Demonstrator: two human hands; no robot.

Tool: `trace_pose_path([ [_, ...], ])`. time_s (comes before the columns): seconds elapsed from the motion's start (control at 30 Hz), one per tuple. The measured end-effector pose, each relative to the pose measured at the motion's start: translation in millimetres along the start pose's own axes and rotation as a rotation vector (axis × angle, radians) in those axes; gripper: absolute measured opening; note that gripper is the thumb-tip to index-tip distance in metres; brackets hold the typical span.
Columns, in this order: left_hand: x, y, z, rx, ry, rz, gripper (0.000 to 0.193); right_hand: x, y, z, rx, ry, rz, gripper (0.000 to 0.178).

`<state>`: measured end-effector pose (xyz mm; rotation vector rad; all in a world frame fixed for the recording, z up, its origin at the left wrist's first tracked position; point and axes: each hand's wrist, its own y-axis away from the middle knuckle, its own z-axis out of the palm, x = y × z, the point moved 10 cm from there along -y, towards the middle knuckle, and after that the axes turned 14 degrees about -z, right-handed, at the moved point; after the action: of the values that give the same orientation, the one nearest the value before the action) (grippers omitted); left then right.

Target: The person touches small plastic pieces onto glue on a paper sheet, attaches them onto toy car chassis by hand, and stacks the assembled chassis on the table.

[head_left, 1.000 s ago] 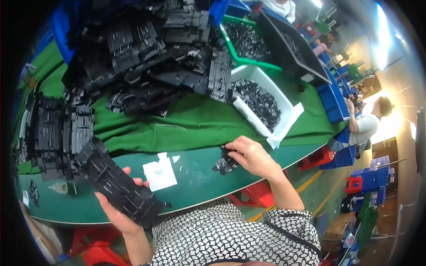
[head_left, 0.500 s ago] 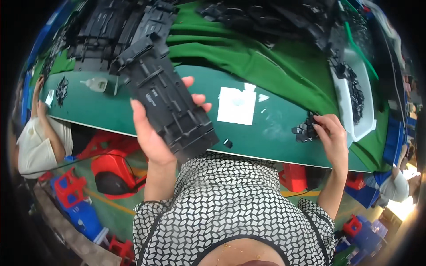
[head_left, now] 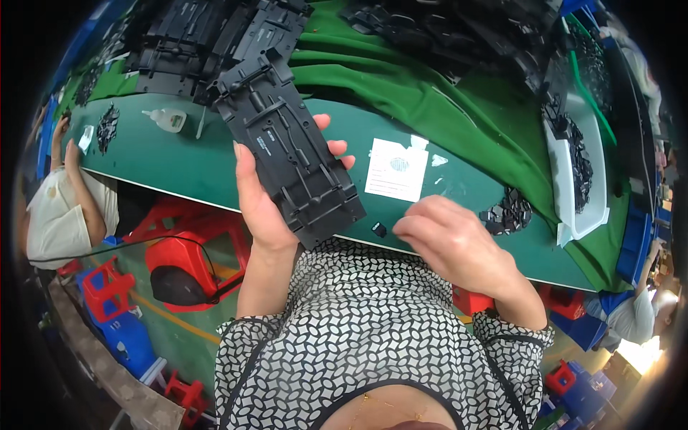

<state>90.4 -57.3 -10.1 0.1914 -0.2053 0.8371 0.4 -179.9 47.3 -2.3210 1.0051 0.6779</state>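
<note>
My left hand (head_left: 264, 215) grips a long black moulded plastic chassis (head_left: 283, 143) by its sides, tilted above the table, its ribbed face turned up. My right hand (head_left: 459, 244) hovers near the front table edge, fingers pinched together; whatever they may hold is hidden behind them. Just left of those fingertips, apart from them, a small black plastic piece (head_left: 379, 229) lies on the table. Beyond my right wrist sits a loose pile of small black plastic parts (head_left: 510, 211).
A white paper (head_left: 396, 172) lies on the green table (head_left: 344, 122). A white bin of black parts (head_left: 595, 186) stands right. More black chassis (head_left: 172, 64) are stacked back left, near a small clear bottle (head_left: 170, 120). Green cloth (head_left: 401, 79) covers the back; a person (head_left: 64, 208) sits left.
My right hand has left the pile of small black parts and come left toward the table's middle front. The chassis in my left hand has shifted slightly within the view.
</note>
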Motion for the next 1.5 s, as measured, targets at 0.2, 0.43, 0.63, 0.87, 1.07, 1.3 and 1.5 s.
trace_pose_path([
  [0.2,-4,11,-4,0.052,-0.006,-0.031,0.086,-10,-30,29,-0.251,0.081,-0.073,0.015],
  [0.43,-9,7,-14,0.054,-0.166,-0.125,0.081,-14,-41,41,-0.444,0.185,-0.121,0.011],
  [0.63,3,9,-10,0.059,-0.166,-0.07,0.078,-16,-43,44,-0.479,0.245,-0.167,0.014],
  [0.87,0,5,-11,0.047,-0.162,-0.107,0.074,-17,-43,43,-0.479,0.237,-0.149,0.015],
  [1.07,0,9,-12,0.053,-0.177,-0.083,0.073,-17,-40,48,-0.523,0.192,-0.131,0.015],
  [1.3,-7,17,-5,0.049,-0.197,-0.099,0.073,-21,-22,45,-0.48,0.161,-0.082,0.012],
  [1.5,4,3,-10,0.076,0.027,-0.085,0.076,-11,-25,-15,-0.066,-0.038,-0.003,0.011],
])
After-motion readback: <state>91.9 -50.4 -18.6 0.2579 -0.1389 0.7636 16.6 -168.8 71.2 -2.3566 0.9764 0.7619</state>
